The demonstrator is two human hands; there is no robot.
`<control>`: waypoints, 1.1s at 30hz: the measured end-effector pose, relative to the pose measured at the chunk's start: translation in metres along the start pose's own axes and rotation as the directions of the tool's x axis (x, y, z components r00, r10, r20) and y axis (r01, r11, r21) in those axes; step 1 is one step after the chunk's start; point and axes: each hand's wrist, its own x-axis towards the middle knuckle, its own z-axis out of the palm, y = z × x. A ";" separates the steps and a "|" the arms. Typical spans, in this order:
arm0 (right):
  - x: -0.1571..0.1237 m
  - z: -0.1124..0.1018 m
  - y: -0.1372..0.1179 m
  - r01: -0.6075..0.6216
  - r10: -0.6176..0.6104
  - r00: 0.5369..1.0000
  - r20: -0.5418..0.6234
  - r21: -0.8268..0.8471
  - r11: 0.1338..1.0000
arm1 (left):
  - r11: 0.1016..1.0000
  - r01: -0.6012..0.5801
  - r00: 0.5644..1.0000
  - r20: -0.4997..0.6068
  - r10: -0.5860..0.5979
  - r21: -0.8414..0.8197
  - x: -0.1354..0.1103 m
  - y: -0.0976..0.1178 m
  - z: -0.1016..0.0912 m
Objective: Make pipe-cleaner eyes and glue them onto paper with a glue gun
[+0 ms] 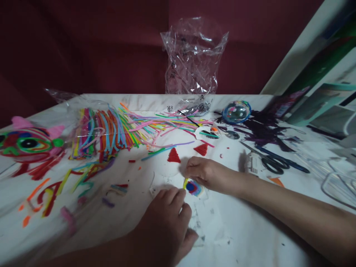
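Observation:
My right hand [203, 172] is closed in a pinch at the upper end of a short yellow pipe cleaner [185, 183]. My left hand [169, 213] has its fingers curled down at that strip's lower end, with the thumb lower and apart; the fingertips are partly hidden. Beside the strip lies an eye-shaped piece of coiled pipe cleaner [194, 188], with a dark blue middle, a red rim and paler colours around it. Just beyond my hands, two red triangles, a left one [174, 155] and a right one [200, 149], rest on white paper.
A bag of colourful pipe cleaners [97, 129] spills across the back. At left stands a colourful pipe-cleaner face [30, 144], with cut scraps [50, 196] nearby. Scissors [275, 163], a white bottle [252, 163], a clear dome [236, 112] and dark purple strands [267, 129] lie right.

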 end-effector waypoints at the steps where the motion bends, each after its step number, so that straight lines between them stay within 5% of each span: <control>1: 0.000 0.000 -0.001 0.004 -0.004 1.000 -0.007 -0.020 1.000 | 1.000 -0.001 1.000 0.005 0.001 -0.001 0.000 0.000 0.000; 11: -0.012 0.002 -0.009 -0.156 0.152 0.988 -0.039 -0.135 0.978 | 1.000 -0.002 1.000 0.017 0.002 0.002 0.002 0.001 0.000; 19: -0.011 0.000 -0.022 -0.166 0.183 0.983 0.028 -0.304 0.938 | 1.000 -0.017 1.000 -0.017 0.017 0.013 0.002 -0.001 0.002; 33: -0.016 0.007 -0.019 -0.211 0.211 0.977 -0.017 -0.158 0.965 | 0.999 -0.037 0.996 -0.078 0.038 0.008 -0.001 -0.002 0.009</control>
